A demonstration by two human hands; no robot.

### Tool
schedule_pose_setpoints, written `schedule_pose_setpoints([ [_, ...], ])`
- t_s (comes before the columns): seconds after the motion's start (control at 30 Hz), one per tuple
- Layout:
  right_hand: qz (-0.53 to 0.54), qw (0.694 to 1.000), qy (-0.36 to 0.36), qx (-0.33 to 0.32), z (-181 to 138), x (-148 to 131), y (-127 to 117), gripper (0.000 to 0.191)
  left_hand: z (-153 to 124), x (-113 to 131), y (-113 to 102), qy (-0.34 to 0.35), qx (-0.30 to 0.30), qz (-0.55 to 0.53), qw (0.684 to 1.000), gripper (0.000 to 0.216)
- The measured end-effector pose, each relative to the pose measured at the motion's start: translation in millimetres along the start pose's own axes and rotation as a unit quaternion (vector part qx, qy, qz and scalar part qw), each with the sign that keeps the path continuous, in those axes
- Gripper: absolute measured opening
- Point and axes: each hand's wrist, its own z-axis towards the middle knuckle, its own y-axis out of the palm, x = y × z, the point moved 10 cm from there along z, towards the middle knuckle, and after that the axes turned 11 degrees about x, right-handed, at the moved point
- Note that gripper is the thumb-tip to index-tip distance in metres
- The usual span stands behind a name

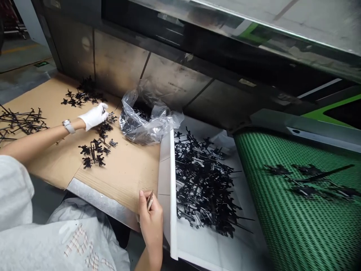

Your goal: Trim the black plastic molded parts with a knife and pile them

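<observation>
My left hand [95,116], in a white glove, reaches over the cardboard-covered table with its fingers curled at the edge of a row of black plastic parts [104,128]. A dark spot shows between the fingertips, too small to make out. Bare, my right hand [150,216] is closed around a slim brownish tool [150,201] near the table's front edge; most of that tool is hidden in the fist. More star-shaped black parts [94,152] lie on the cardboard nearer to me.
Black sprues [21,122] lie at the left, another pile of black parts [80,97] at the back. A clear plastic bag [149,124] holds dark pieces. Right of the table, a white bin [172,195] contains many parts; a green conveyor belt [282,226] carries several more. A machine wall [118,56] closes the back.
</observation>
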Motion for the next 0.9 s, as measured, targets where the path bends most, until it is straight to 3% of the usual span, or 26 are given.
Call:
schedule_pose_setpoints([
  [0.1, -0.014, 1.000, -0.009, -0.011, -0.5, -2.3, 3.8, 0.053, -46.2, 7.6, -14.0, 0.024, -0.026, -0.037, 0.999, 0.060],
  [0.2, -0.021, 0.999, -0.016, -0.028, -3.4, -3.9, 9.8, 0.051, -70.6, 19.2, -24.0, 0.038, -0.072, -0.080, 0.994, 0.055],
  [0.37, -0.012, 0.999, -0.019, -0.047, -11.2, -6.5, 15.5, 0.047, -68.8, 28.6, -44.5, 0.035, -0.087, -0.087, 0.992, 0.025],
  [0.5, -0.010, 0.999, -0.032, -0.042, -14.4, -12.3, 14.2, 0.045, -62.0, 24.0, -52.3, 0.016, -0.052, -0.082, 0.995, 0.020],
  [0.73, -0.018, 0.999, -0.036, -0.030, -18.7, -15.5, 9.6, 0.042, -64.5, 0.2, -60.6, -0.042, 0.018, -0.105, 0.993, 0.061],
  [0.9, -0.012, 0.999, -0.033, -0.036, -20.3, -17.0, 10.7, 0.042, -64.8, 0.9, -91.7, -0.079, 0.063, -0.140, 0.985, 0.086],
])
